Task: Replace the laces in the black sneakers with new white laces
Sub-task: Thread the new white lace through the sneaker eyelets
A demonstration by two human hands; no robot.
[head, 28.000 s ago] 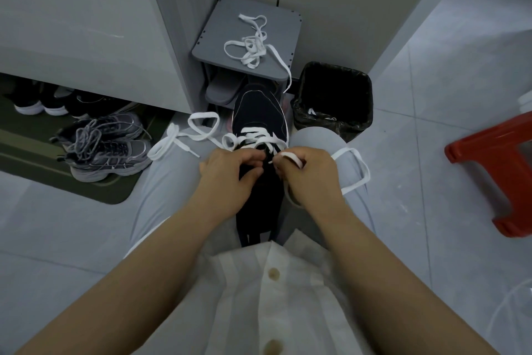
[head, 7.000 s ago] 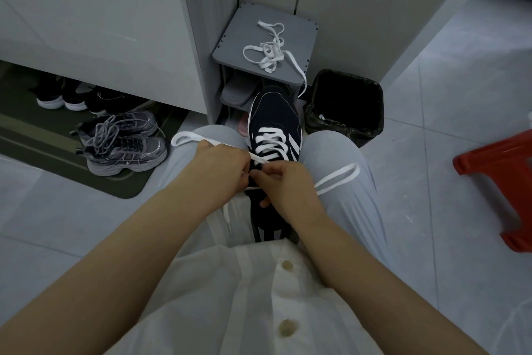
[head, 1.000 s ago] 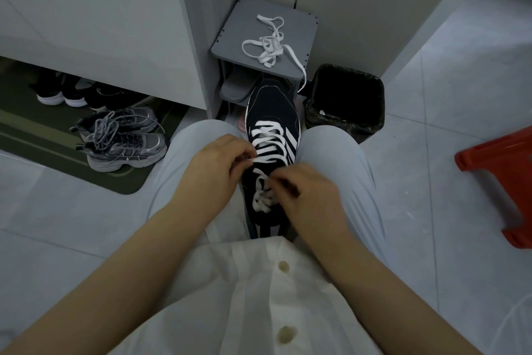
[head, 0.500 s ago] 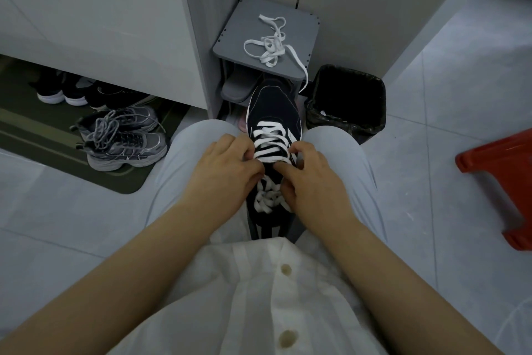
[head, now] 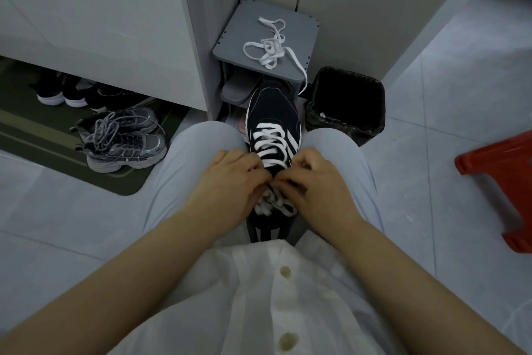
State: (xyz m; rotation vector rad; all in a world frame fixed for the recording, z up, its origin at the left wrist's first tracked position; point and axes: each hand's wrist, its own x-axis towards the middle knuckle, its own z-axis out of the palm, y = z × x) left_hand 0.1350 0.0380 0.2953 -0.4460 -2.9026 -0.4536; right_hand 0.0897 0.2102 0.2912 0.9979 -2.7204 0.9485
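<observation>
Right hand [head: 316,184] joined left hand [head: 233,182] pinching white lace [head: 272,143]; black sneaker [head: 270,107] points away.

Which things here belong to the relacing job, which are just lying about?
Job: black sneaker, white lace, loose lace on grey stand, left hand, right hand.
Lying about: grey sneakers, black bin, red stool.
</observation>
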